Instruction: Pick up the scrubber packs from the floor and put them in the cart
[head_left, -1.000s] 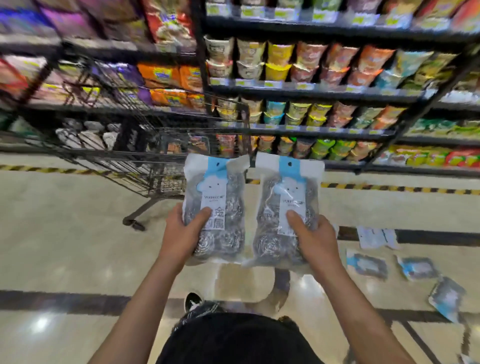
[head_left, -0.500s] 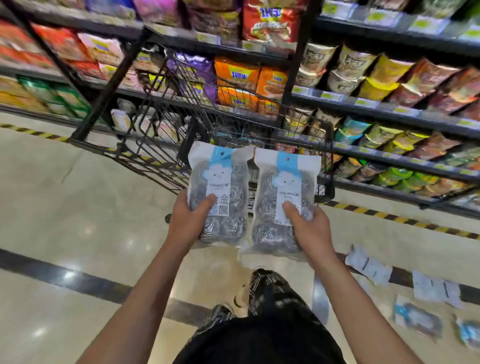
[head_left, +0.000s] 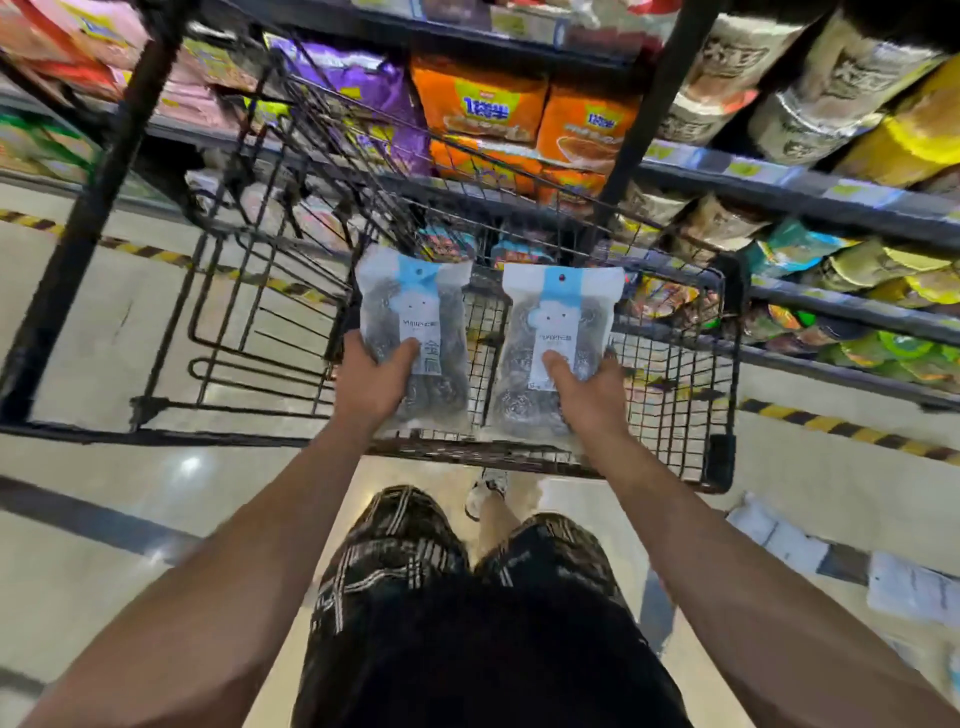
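I hold two clear scrubber packs with blue-and-white headers, steel wool inside. My left hand (head_left: 375, 383) grips the left scrubber pack (head_left: 415, 312) by its lower part. My right hand (head_left: 584, 396) grips the right scrubber pack (head_left: 558, 322) the same way. Both packs hang upright over the near end of the black wire cart (head_left: 727, 364), just past its near rim. Other packs lie on the floor at the right edge (head_left: 911, 590), white sides up.
Store shelves (head_left: 779, 187) full of snack bags and noodle cups stand right behind the cart. A black shelf post (head_left: 98, 208) rises at the left. Yellow-black tape (head_left: 841, 427) marks the floor along the shelving. My legs and shoe (head_left: 485, 493) are below the cart.
I have stepped closer to the cart and moved both packs forward, from in front of the cart to above its near end. Both hands keep the same hold.
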